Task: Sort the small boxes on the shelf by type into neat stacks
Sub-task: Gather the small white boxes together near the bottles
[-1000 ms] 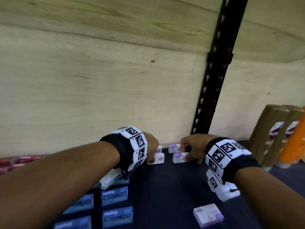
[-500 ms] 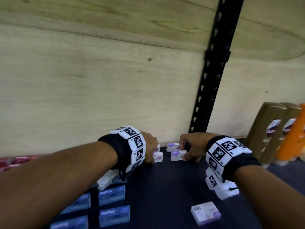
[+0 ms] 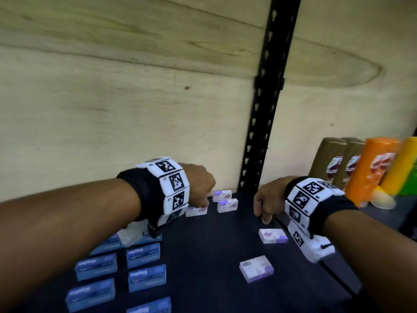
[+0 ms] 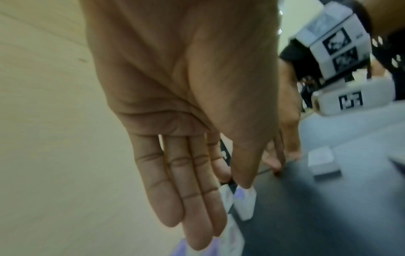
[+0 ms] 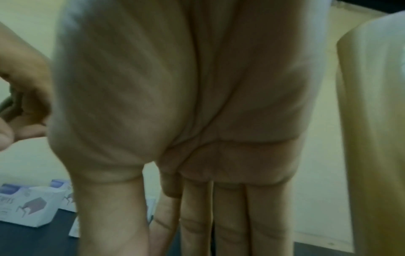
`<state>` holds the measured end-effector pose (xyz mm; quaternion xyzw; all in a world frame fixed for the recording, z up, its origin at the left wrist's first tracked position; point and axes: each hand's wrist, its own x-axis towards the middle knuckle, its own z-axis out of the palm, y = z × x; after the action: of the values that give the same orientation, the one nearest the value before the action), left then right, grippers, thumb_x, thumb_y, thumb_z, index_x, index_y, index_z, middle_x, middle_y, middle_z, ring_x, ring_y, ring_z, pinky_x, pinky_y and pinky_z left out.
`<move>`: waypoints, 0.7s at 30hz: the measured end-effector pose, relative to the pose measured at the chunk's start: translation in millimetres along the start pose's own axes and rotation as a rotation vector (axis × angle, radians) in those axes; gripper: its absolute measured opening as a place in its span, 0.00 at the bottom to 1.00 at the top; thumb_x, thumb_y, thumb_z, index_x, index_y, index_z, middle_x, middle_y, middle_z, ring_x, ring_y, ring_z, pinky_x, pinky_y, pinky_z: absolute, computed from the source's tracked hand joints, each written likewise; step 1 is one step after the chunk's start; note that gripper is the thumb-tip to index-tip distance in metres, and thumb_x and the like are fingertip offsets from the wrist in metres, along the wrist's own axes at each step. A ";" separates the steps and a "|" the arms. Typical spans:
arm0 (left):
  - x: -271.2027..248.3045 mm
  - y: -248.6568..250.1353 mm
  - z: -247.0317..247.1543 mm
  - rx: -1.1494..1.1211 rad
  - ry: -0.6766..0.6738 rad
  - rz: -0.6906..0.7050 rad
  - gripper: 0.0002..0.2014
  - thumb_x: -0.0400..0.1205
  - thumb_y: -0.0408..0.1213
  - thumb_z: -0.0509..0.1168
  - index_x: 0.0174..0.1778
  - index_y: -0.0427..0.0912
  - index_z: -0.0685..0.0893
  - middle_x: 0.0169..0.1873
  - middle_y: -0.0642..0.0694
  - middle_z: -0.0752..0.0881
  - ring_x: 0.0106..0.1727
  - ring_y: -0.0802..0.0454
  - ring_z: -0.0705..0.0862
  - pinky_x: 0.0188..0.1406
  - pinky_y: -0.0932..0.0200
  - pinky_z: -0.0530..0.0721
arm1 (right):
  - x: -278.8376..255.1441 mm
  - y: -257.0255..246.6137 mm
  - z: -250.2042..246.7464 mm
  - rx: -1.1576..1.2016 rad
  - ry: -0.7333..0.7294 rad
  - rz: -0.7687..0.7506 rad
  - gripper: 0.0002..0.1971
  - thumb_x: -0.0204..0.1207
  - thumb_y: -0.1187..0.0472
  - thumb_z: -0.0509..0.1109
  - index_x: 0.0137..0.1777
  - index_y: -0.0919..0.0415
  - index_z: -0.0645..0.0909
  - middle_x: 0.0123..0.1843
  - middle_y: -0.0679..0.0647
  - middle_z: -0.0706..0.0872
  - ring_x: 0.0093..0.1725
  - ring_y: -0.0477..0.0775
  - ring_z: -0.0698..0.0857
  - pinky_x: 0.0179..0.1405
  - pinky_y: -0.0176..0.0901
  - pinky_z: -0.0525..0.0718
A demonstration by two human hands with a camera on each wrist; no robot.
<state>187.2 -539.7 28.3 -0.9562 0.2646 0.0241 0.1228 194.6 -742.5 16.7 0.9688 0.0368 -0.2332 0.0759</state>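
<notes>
Three small white-and-purple staple boxes stand at the back of the dark shelf (image 3: 203, 249): one (image 3: 196, 211) just under my left hand (image 3: 202, 197), two more (image 3: 222, 195) (image 3: 228, 205) to its right. In the left wrist view the left hand's fingers (image 4: 197, 216) are straight and point down at these boxes, and the thumb tip touches the top of one box (image 4: 245, 202). My right hand (image 3: 265, 216) hangs empty with straight fingers, fingertips near the shelf, just behind a flat white-and-purple box (image 3: 273, 236). Another such box (image 3: 256, 268) lies nearer me.
Several blue Staples boxes (image 3: 143, 255) lie in rows at the front left. A black slotted upright (image 3: 259, 143) stands against the plywood back wall. Brown bottles (image 3: 331, 163) and an orange bottle (image 3: 370, 168) stand at the right.
My right hand has let go of the back boxes and drawn away to the right and nearer. The left hand stays at the back boxes. The flat box under the right hand has come into view.
</notes>
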 end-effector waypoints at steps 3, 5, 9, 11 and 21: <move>-9.0 26.4 -2.1 -0.166 -0.036 0.132 0.10 0.80 0.52 0.68 0.43 0.49 0.83 0.29 0.57 0.81 0.30 0.61 0.79 0.45 0.57 0.83 | -7.9 8.3 1.0 0.075 -0.108 0.017 0.20 0.77 0.70 0.74 0.70 0.64 0.82 0.34 0.41 0.85 0.35 0.37 0.80 0.28 0.24 0.78; -12.9 43.2 0.6 -0.214 -0.115 0.201 0.13 0.78 0.56 0.69 0.46 0.49 0.86 0.32 0.56 0.85 0.33 0.61 0.81 0.45 0.58 0.83 | -16.4 8.6 4.1 0.036 -0.122 0.021 0.21 0.76 0.68 0.76 0.69 0.64 0.82 0.34 0.42 0.83 0.28 0.35 0.80 0.23 0.23 0.76; -12.9 67.9 11.3 -0.305 -0.253 0.265 0.21 0.70 0.62 0.74 0.49 0.50 0.86 0.45 0.51 0.91 0.47 0.51 0.89 0.50 0.54 0.87 | -23.3 11.3 15.6 -0.028 -0.143 0.012 0.25 0.71 0.57 0.81 0.67 0.64 0.83 0.41 0.48 0.85 0.23 0.35 0.78 0.22 0.25 0.77; -11.6 76.8 16.9 -0.291 -0.256 0.277 0.23 0.68 0.63 0.75 0.50 0.51 0.86 0.46 0.51 0.91 0.47 0.52 0.89 0.49 0.55 0.87 | -22.7 11.7 22.8 -0.035 -0.106 0.000 0.27 0.69 0.54 0.82 0.66 0.63 0.83 0.50 0.54 0.87 0.34 0.41 0.81 0.30 0.30 0.79; -10.8 85.0 24.2 -0.222 -0.215 0.295 0.22 0.72 0.52 0.78 0.58 0.46 0.85 0.49 0.51 0.88 0.38 0.60 0.79 0.37 0.62 0.78 | -25.8 10.4 31.2 0.063 0.045 -0.099 0.24 0.69 0.56 0.82 0.65 0.53 0.83 0.46 0.42 0.82 0.41 0.43 0.80 0.34 0.30 0.76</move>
<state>134.8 -598.9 -12.7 -0.9067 0.3829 0.1726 0.0392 158.8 -758.8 2.4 0.9727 0.0788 -0.2157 0.0331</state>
